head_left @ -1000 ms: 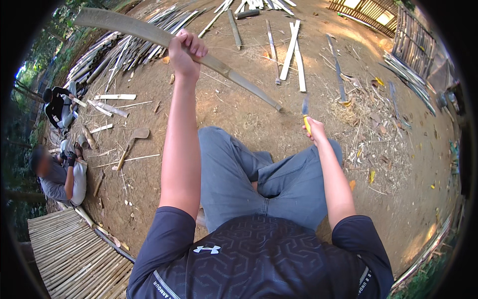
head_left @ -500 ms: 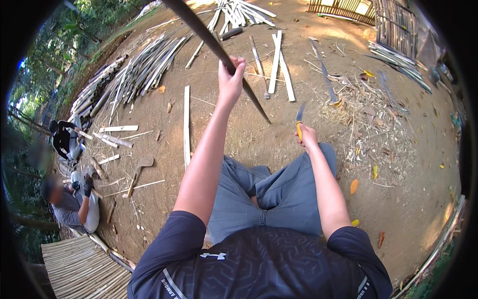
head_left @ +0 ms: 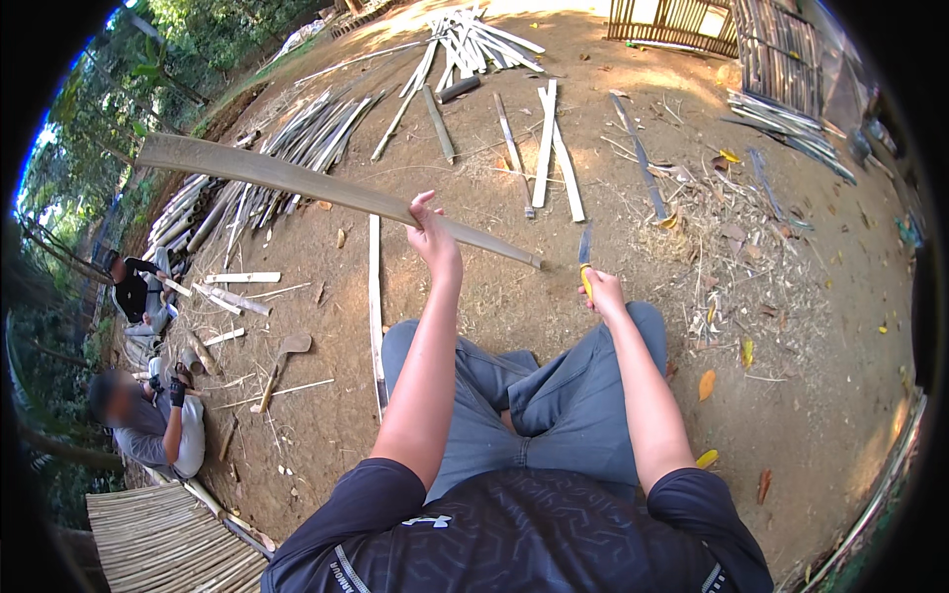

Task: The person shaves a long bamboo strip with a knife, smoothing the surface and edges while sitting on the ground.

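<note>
My left hand [head_left: 435,240] grips a long split bamboo strip [head_left: 297,182] near its right end. The strip slants from the upper left down to a narrower end over the ground in front of me, and its broad face shows. In my right hand [head_left: 604,294] is a knife [head_left: 586,259] with a yellow handle, held above my right knee. Its blade points away from me, apart from the bamboo. Beyond the knife, two pale bamboo slats [head_left: 545,143] lie crossed on the dirt.
Another pale slat [head_left: 376,287] lies by my left knee. A hatchet-like tool [head_left: 281,366] rests farther left. Two people sit at the left, the nearer one [head_left: 148,420] gloved. Bamboo piles [head_left: 306,138] lie behind, shavings [head_left: 707,247] to the right, a bamboo slat platform [head_left: 168,539] at lower left.
The bamboo strip has swung down and leftward from a steep slant, turning its broad face into view. My left hand has moved slightly down and left; the knife has shifted little.
</note>
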`<state>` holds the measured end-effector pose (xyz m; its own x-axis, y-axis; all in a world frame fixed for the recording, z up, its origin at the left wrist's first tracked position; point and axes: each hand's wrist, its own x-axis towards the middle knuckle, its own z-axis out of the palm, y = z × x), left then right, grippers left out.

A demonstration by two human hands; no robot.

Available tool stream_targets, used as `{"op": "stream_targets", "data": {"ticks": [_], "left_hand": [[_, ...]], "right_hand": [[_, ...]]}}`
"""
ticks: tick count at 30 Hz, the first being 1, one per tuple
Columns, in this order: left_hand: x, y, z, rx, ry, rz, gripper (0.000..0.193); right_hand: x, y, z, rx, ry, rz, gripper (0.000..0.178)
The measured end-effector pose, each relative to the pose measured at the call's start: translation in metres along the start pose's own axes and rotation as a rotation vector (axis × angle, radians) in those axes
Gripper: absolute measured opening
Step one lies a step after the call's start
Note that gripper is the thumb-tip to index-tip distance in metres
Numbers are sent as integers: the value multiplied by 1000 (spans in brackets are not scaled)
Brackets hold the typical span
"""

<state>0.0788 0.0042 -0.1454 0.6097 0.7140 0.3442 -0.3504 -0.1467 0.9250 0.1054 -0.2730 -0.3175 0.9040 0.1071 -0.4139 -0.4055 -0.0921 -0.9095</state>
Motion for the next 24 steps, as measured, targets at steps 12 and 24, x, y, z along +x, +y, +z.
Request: {"op": "stream_targets", "data": {"ticks": [12, 24], "left_hand": [[-57, -23, -49, -357, -310, -55, 99], [-66, -34, -69, -387, -362, -2, 93]], "right_hand": [[-55, 10, 46, -324, -52, -457, 34], [-123, -18, 115, -317, -264, -355, 49]]}}
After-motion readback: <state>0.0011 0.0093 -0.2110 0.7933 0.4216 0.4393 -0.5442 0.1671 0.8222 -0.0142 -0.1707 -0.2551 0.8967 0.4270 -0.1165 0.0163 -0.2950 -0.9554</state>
